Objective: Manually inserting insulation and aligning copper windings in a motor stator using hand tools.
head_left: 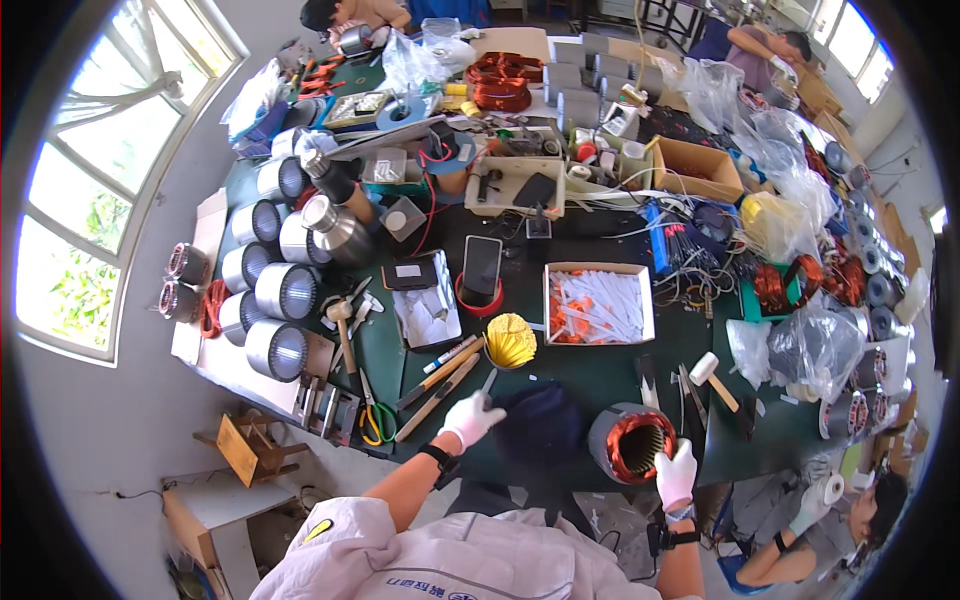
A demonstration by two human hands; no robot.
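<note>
My left hand (472, 420), in a white glove, is closed around a slim grey tool (489, 381) whose tip points toward a container of yellow strips (511, 342). The tool's exact kind is not clear. To the right, a motor stator (612, 446) with copper windings around its bore lies on its side at the table's near edge. My right hand (676, 477), also gloved, grips the stator's right rim, with the fingers at the opening. Between both hands lies a dark blue cloth (540, 422).
A box of white and orange slips (598, 305) sits mid-table. Left are scissors (378, 412), a wooden-handled hammer (341, 318) and several stator housings (276, 350). A white mallet (706, 370) lies right. A phone (482, 262) stands behind. A co-worker (800, 520) sits at lower right.
</note>
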